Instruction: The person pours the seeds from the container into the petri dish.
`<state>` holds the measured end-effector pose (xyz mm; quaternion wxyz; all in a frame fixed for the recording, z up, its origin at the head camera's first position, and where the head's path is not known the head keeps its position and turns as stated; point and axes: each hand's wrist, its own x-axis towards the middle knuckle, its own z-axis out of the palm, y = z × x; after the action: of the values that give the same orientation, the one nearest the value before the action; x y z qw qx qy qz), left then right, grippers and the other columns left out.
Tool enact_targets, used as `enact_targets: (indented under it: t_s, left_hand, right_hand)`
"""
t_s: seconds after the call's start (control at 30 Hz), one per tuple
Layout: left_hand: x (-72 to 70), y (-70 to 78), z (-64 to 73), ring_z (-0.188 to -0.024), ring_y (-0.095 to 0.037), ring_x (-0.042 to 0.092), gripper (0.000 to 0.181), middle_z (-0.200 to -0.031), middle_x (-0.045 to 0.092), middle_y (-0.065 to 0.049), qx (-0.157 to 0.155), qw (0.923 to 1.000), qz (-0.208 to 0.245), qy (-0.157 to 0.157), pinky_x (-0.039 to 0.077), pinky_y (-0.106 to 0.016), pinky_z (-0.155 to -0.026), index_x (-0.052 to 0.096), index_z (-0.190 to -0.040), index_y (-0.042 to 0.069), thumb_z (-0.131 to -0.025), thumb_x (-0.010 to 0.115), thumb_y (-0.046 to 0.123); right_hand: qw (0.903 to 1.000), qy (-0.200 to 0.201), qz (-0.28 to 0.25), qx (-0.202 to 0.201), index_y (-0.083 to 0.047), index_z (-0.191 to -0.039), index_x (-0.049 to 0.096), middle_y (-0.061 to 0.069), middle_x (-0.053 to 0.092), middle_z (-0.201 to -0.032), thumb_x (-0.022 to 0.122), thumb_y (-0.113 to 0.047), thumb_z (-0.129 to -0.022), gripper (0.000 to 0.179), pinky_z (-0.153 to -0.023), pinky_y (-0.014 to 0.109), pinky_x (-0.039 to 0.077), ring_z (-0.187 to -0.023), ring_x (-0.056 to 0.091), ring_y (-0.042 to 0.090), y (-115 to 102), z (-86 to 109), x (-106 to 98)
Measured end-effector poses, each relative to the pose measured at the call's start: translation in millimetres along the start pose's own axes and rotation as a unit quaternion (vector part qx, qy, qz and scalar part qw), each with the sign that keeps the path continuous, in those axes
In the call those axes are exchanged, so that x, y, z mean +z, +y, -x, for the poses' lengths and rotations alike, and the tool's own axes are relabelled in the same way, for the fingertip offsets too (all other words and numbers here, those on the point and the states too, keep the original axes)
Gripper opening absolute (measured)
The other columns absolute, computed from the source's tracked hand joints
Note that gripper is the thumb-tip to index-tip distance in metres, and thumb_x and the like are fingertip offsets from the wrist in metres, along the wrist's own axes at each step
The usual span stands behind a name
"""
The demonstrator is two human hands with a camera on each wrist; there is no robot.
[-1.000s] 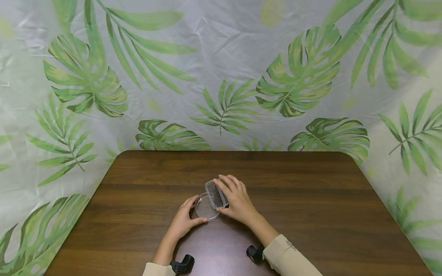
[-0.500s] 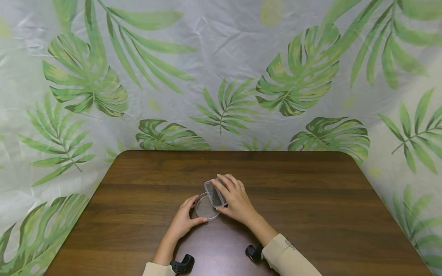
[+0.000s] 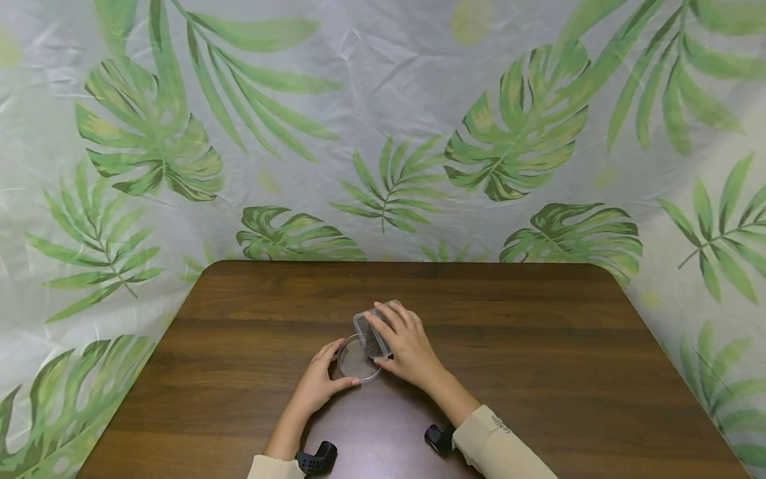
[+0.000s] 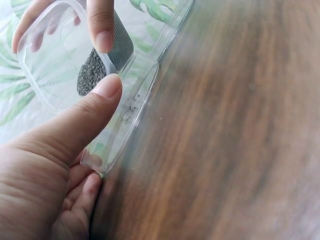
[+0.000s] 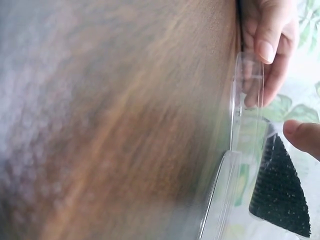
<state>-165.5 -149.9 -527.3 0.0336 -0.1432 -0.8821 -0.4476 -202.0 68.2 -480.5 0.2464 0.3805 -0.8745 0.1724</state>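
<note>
My left hand (image 3: 317, 382) holds a shallow clear round dish (image 3: 368, 380) on the table, thumb and fingers around its side. My right hand (image 3: 414, 347) grips a small clear plastic tub (image 4: 42, 60) with rounded corners. The tub is tipped over the dish, its opening turned toward the left hand. Dark grey granules (image 4: 91, 75) are heaped against the tub's lower wall, seen in the right wrist view as a black mass (image 5: 281, 192). A few dark specks (image 4: 131, 107) show in the dish, close beyond the left thumb.
A second clear shallow round piece (image 5: 220, 192) stands right beside the dish, toward the right hand. The brown wooden table (image 3: 239, 306) extends all around. A leaf-patterned sheet (image 3: 413, 73) hangs behind it.
My right hand has tilted the tub further and shifted slightly left and away over the dish. The left hand and the dish stay in place.
</note>
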Motion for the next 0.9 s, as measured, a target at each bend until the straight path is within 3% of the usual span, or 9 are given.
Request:
enact_targets:
  t_s: [0.67,0.9]
  left_hand:
    - [-1.6,4.0,-0.8,-0.106,-0.032,0.050,0.083,-0.129,0.043,-0.016,0.004,0.9999,0.010,0.000,0.039,-0.046,-0.087,0.040,-0.133,0.000,-0.067,0.078,0.033]
    - [-1.6,4.7,-0.3,-0.106,-0.032,0.050,0.083,-0.129,0.043,-0.016,0.003,0.9999,0.010,0.001,0.039,-0.047,-0.087,0.040,-0.133,0.000,-0.067,0.078,0.034]
  right_hand:
    - [1.0000,0.005,0.007,0.001,-0.016,-0.138,0.032,0.010,0.028,-0.141,0.084,-0.033,-0.059,0.097,-0.098,0.049,0.023,-0.125,0.027,0.036,-1.1,-1.4,-0.5]
    - [0.9997,0.009,0.011,0.022,-0.015,-0.139,0.031,0.010,0.028,-0.141,0.084,-0.033,-0.059,0.098,-0.097,0.048,0.023,-0.126,0.025,0.035,-1.4,0.6,-0.9]
